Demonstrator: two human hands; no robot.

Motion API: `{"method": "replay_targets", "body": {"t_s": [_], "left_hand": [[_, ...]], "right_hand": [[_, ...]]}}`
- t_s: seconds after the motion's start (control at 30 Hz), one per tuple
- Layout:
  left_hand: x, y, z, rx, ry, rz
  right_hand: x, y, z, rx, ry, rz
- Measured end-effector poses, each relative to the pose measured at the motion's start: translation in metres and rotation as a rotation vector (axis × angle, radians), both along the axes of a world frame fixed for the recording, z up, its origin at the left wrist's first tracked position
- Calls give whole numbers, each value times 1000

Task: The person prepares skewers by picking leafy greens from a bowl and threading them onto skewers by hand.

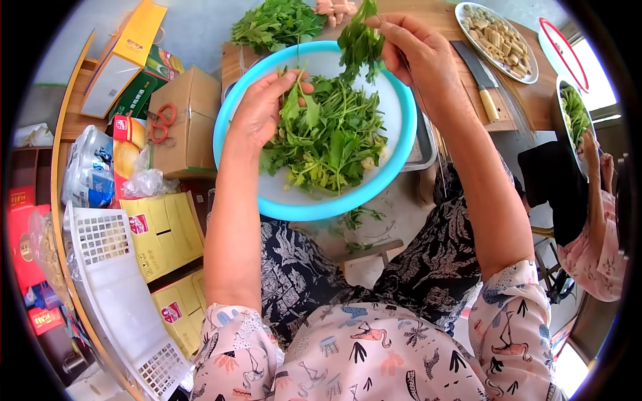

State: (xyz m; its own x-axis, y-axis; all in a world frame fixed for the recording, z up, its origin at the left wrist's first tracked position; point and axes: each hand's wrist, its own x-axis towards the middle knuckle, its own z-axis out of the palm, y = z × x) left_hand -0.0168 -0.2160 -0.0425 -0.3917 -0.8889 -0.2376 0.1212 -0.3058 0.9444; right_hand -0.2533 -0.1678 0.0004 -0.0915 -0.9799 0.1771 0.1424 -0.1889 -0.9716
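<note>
A blue-rimmed white basin [234, 160] sits in front of me, heaped with leafy greens [334, 134]. Over its left side, my left hand [267, 103] is closed, its fingertips pinching a sprig of greens [292, 100]. My right hand [418, 43] is raised over the far right rim, closed at a bunch of leaves [361, 45] that hangs beside its fingers. Thin sticks [440, 150] run down below this hand; whether it grips one of them is hard to make out.
On the wooden table lie more greens [277, 25], a cleaver [478, 73], thin skewers [518, 100] and a plate of cut beige pieces [501, 40]. Boxes [190, 120] and orange scissors [162, 123] are left. Another person [598, 234] sits right, near a bowl of greens [573, 110].
</note>
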Motion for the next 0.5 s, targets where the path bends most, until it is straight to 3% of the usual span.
{"method": "replay_targets", "body": {"t_s": [0.5], "left_hand": [[16,1,16,-7,38,188]], "right_hand": [[28,18,7,164,148,159]]}}
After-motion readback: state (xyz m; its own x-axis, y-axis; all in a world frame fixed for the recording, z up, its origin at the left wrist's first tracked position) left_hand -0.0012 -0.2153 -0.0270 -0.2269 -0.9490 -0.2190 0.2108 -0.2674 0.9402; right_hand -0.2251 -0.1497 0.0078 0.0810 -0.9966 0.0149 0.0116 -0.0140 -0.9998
